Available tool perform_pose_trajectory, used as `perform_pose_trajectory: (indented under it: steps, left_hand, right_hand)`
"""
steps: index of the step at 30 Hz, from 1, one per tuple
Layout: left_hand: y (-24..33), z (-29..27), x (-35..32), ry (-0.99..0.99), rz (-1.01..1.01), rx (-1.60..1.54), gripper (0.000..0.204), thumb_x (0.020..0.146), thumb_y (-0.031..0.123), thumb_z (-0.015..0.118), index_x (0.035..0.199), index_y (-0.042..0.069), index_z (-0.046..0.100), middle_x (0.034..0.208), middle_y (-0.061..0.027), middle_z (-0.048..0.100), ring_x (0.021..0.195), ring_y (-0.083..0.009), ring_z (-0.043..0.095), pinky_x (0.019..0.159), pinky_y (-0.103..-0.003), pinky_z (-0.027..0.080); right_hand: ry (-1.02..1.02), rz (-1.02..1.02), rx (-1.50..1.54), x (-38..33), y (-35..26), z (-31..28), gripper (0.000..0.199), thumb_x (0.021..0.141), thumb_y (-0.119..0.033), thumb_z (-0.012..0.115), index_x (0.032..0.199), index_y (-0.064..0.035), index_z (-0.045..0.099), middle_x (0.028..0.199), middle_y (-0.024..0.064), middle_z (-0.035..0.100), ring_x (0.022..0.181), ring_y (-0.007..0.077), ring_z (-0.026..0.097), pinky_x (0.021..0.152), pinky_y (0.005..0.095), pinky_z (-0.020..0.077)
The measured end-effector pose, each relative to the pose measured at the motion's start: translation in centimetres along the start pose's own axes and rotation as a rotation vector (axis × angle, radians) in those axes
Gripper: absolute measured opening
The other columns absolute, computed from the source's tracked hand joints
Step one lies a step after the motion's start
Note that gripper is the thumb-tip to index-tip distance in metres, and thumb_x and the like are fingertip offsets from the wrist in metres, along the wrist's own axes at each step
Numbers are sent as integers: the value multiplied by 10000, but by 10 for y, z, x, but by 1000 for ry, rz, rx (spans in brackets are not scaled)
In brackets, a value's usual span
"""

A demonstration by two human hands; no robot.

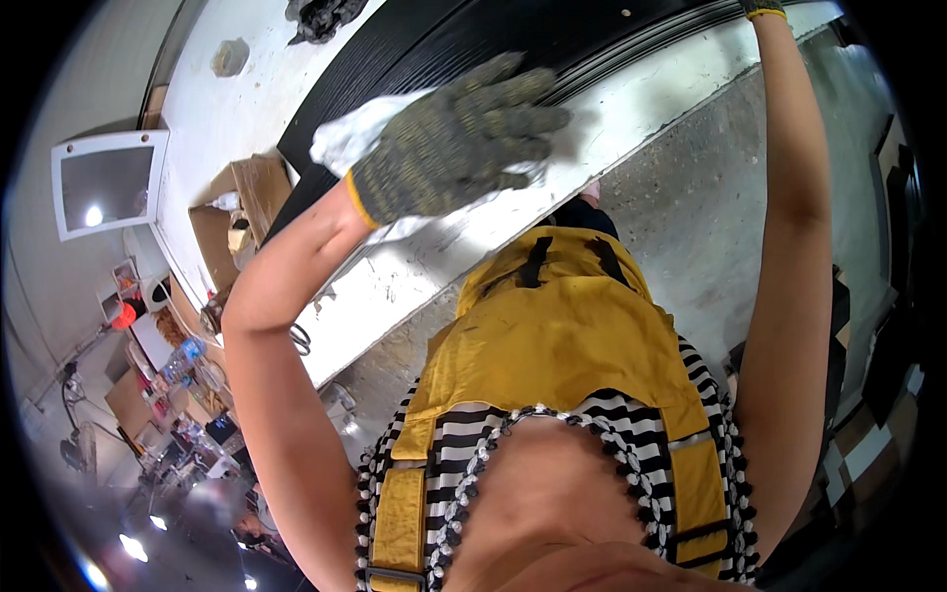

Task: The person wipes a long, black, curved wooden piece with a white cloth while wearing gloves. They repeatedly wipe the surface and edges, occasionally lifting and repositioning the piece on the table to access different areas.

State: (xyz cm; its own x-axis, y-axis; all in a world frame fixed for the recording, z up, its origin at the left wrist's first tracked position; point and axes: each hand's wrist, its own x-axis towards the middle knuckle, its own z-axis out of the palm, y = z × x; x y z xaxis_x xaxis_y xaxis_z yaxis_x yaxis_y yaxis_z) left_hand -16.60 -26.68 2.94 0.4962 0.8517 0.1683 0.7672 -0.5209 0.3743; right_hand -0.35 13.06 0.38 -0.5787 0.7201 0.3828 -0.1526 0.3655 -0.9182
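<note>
Left hand (459,138), in a grey knitted glove, was spread flat and pressed on a crumpled white cloth (355,133) | cloth was held against the black grooved wooden panel (473,39) on the white-painted workbench (631,113) | right hand (763,8) was cropped at the top edge, grip not discernible

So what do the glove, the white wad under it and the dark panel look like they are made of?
The glove on the left hand looks like knitted yarn, speckled grey with a yellow cuff. The white wad under it seems to be soft cloth or paper, crumpled into folds. The dark panel looks like black-finished wood, judging by its fine grain lines.
</note>
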Motion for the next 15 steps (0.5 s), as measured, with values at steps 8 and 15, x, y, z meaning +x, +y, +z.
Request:
perform_pose_trajectory:
  steps: [8, 15]
  left_hand:
    - [74, -24, -135, 24, -441, -94, 345, 782, 301, 762, 1086, 140, 732, 1387, -40, 579, 1429, -238, 364, 1211, -475, 201]
    - [91, -21, -200, 244, -668, -63, 497, 930, 401, 574, 1341, 121, 576, 1466, -86, 494, 1432, -277, 352, 1211, -471, 188]
  right_hand:
    - [31, -74, -255, -12, -26, 7, 364, 935, -230, 650, 1133, 75, 655, 1055, 188, 704, 862, 235, 663, 779, 312, 547]
    - [-194, -653, -939, 16, 31, -43, 386, 970, -182, 546, 1352, -138, 583, 1373, 84, 578, 1231, 249, 569, 1041, 362, 439]
